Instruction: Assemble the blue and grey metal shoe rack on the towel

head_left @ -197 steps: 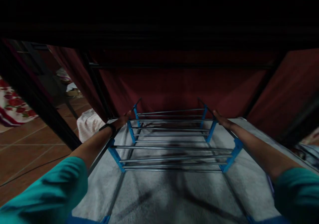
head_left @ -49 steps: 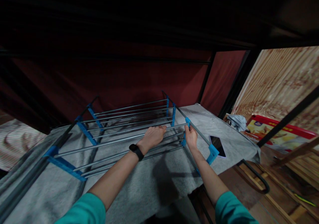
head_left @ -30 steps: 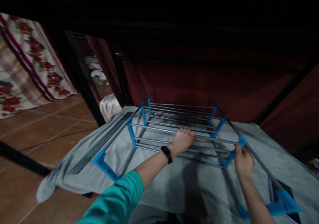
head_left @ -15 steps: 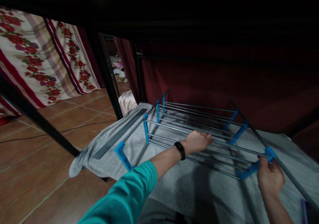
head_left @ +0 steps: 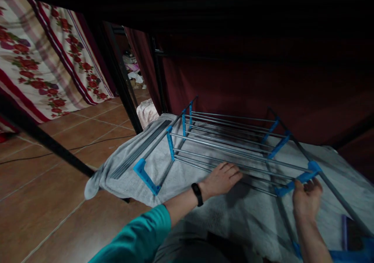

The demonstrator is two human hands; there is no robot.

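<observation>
A rack of grey metal rods (head_left: pixel 230 142) joined by blue plastic brackets lies on a grey blanket (head_left: pixel 204 212). My left hand (head_left: pixel 222 179), with a black band on its wrist, lies with fingers stretched out at the nearest rods, holding nothing. Over on the right, my right hand (head_left: pixel 306 195) has its fingers curled on the near blue bracket (head_left: pixel 300 176), where a long dark side pole (head_left: pixel 336 195) passes through. Both sleeves are teal.
A bundle of loose rods (head_left: pixel 140 150) lies on the blanket's left part beside a blue end bracket (head_left: pixel 144 175). A phone (head_left: pixel 350 233) lies at the right. Black bed-frame posts (head_left: pixel 122 80), a dark red curtain (head_left: pixel 233 87), a flowered cloth (head_left: pixel 43 64) and tiled floor (head_left: pixel 43 189) surround it.
My left hand let go of the middle rod and drew back toward me, fingers now flat. My right hand stays on the blue bracket. The view swung left since 1.6 s ago.
</observation>
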